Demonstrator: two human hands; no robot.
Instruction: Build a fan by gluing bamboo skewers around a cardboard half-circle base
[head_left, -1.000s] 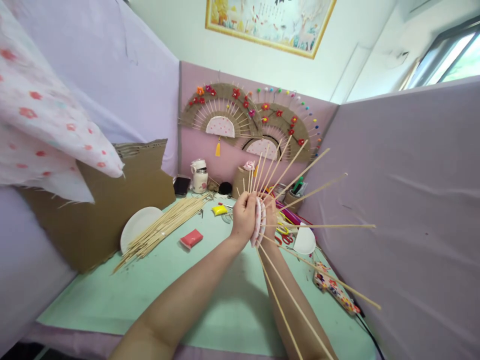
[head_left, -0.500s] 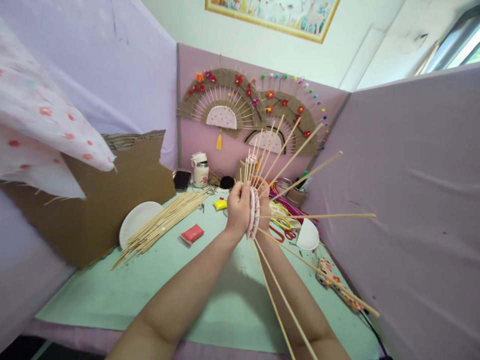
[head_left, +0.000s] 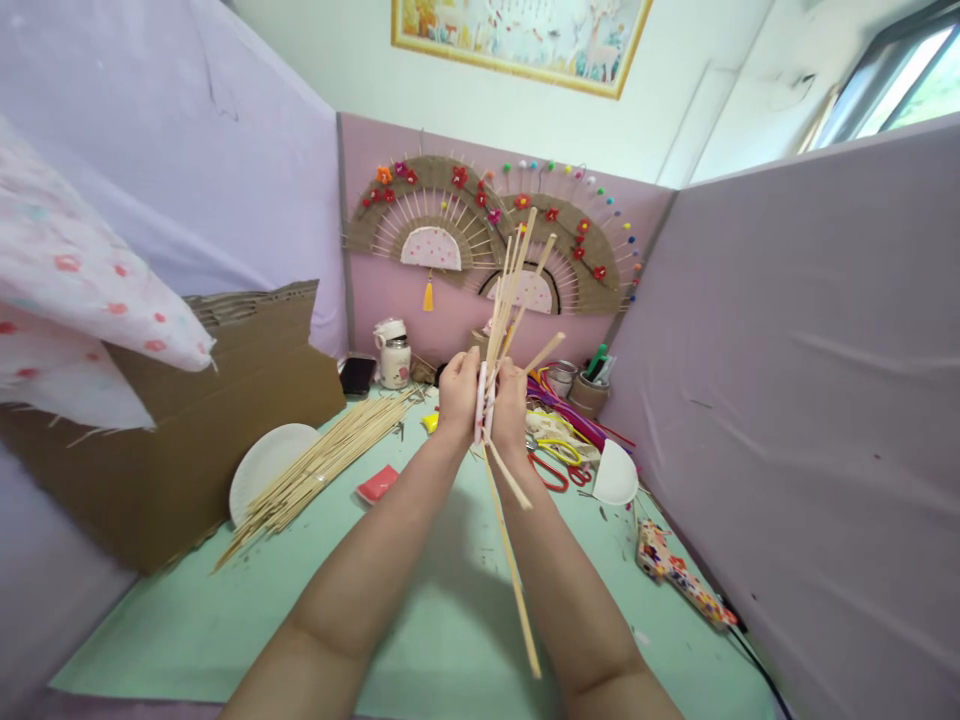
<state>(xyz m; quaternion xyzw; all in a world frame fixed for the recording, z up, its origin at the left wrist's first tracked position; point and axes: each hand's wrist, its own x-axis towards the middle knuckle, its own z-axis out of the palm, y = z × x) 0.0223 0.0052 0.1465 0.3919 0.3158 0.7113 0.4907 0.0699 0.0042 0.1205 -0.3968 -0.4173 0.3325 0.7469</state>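
Between my two hands, above the table, is a fan base (head_left: 480,412) of two thin, pale patterned layers seen edge-on. Several wooden sticks (head_left: 512,280) stick out from between its layers, some upward, others down toward me. My left hand (head_left: 458,392) is closed on the left face of the base, thumb near its top. From the other side, my right hand (head_left: 511,402) presses on the right face with its fingers wrapped behind. The far fingertips of both hands are hidden.
At left a bundle of sticks (head_left: 322,465) lies over a paper plate (head_left: 251,455), beside cardboard (head_left: 247,400). A red packet (head_left: 377,484) is nearby. Right: scissors (head_left: 551,470), a half plate (head_left: 616,473), a glue gun (head_left: 679,575). Two finished fans (head_left: 431,190) hang behind.
Both hands have turned the fan base so it faces edge-on; the sticks that spread to the right now look bunched nearly in line. The view has shifted slightly.
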